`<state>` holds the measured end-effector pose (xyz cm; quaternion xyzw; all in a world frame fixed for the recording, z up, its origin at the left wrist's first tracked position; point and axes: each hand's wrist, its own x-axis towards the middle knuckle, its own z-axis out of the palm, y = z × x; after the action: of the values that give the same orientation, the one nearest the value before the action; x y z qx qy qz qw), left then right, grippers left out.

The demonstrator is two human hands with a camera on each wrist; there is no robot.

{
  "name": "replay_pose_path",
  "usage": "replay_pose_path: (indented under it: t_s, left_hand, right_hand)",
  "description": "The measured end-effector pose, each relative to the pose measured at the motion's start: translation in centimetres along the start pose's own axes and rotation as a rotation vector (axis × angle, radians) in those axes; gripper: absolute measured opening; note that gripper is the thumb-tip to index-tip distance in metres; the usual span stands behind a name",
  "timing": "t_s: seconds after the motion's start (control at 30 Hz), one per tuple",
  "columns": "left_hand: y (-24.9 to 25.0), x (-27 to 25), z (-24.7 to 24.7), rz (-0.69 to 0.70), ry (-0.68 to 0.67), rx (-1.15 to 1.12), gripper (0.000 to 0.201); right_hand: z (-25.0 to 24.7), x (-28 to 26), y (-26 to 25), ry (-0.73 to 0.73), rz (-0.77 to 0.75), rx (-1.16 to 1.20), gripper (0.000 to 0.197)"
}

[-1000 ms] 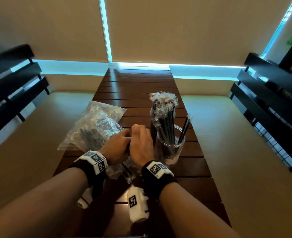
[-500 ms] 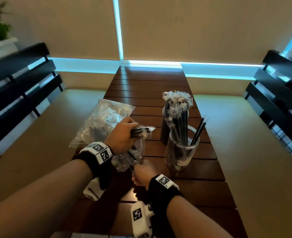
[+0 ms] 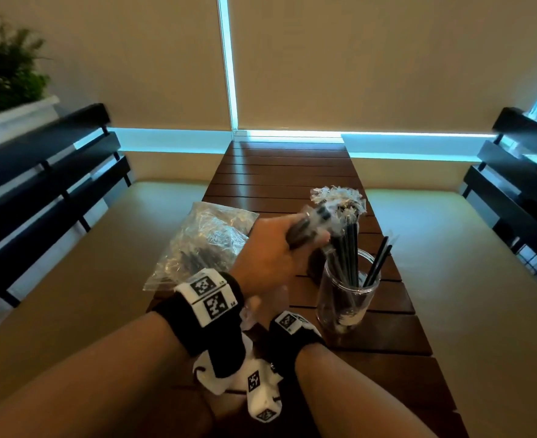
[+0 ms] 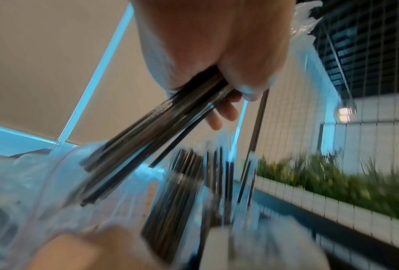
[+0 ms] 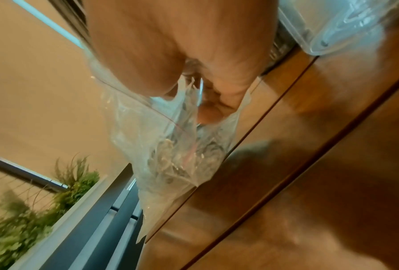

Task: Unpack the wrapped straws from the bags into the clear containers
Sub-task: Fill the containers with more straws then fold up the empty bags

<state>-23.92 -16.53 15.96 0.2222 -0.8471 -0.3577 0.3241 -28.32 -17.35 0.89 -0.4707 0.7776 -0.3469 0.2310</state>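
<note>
Fingers (image 4: 226, 111) of the left hand (image 3: 270, 257) curl tight round a bundle of wrapped straws (image 4: 147, 138), held just left of the clear container (image 3: 347, 295) at the right of the counter (image 3: 292, 165). Right hand (image 5: 182, 51), near and low, pinches the slack emptied bag (image 5: 177, 146). To do this well, I would tip the bundle upright, line its lower ends over the rim beside the straws standing inside, and loosen the grip only once they are in; a full bag (image 3: 204, 245) lies to the left.
</note>
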Motion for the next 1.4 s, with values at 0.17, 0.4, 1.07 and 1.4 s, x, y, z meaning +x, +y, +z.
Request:
replay_pose_path:
  t_s: [0.17,0.4,1.07,1.4]
  left_hand:
    - [1.5,3.6,-4.5,-0.151,0.358,-0.272,0.032]
    - [3.7,5.3,-6.8,-0.284,0.574,-0.557,0.037]
    - [12.7,2.9,-9.1,0.028,0.391,-0.469,0.035]
    - [15.8,2.8,-4.3,0.079,0.221,-0.226,0.027]
  right_hand:
    - [-3.3,-2.0,-1.3,0.083,0.019,-0.173,0.03]
    - [-9.4,-3.9,-4.1,0.377,-0.184,0.301,0.041]
    - [-18.1,-5.3,-11.6,-0.316,0.129,1.397,0.078]
    - [-23.9,-8.8,-10.5,-0.127,-0.431,0.87,0.035]
